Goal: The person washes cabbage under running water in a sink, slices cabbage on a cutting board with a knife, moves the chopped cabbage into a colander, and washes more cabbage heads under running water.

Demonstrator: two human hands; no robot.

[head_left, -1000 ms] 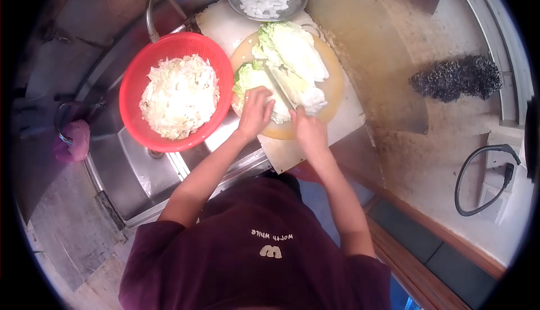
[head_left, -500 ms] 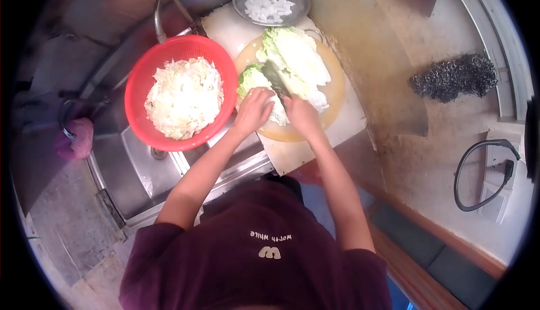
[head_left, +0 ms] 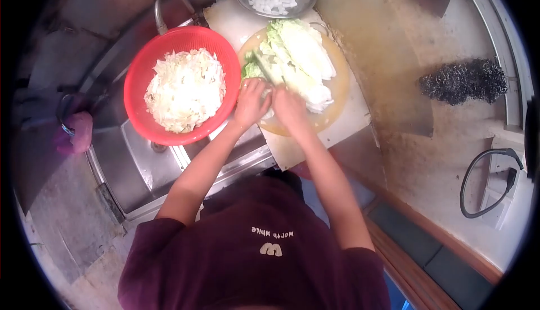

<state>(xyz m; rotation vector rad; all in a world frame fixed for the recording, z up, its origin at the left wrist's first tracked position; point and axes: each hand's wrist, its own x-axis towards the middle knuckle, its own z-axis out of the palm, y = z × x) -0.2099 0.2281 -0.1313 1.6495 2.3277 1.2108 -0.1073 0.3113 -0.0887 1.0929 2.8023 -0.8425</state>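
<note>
A round yellowish cutting board [head_left: 337, 99] holds a large piece of napa cabbage [head_left: 298, 57] and, to its left, a smaller leafy piece [head_left: 251, 70]. My left hand [head_left: 252, 103] is curled over the near part of the smaller piece and hides much of it. Close beside it, my right hand [head_left: 288, 109] is closed around the handle of a knife, which it covers. The knife blade [head_left: 266, 66] points away from me between the two pieces, its outline blurred. At the left stands a red colander [head_left: 135, 91] heaped with shredded cabbage [head_left: 185, 91].
A metal bowl [head_left: 309, 1] with white chunks sits behind the board. The colander rests over a steel sink [head_left: 126, 164], near a curved faucet [head_left: 160, 6]. Over at the right lie a dark speckled mat-like thing [head_left: 464, 81] and a black cable [head_left: 462, 192].
My right hand has moved left and nearer to me with the knife, right up to my left hand. The blade has shifted left. The whole view has tilted slightly.
</note>
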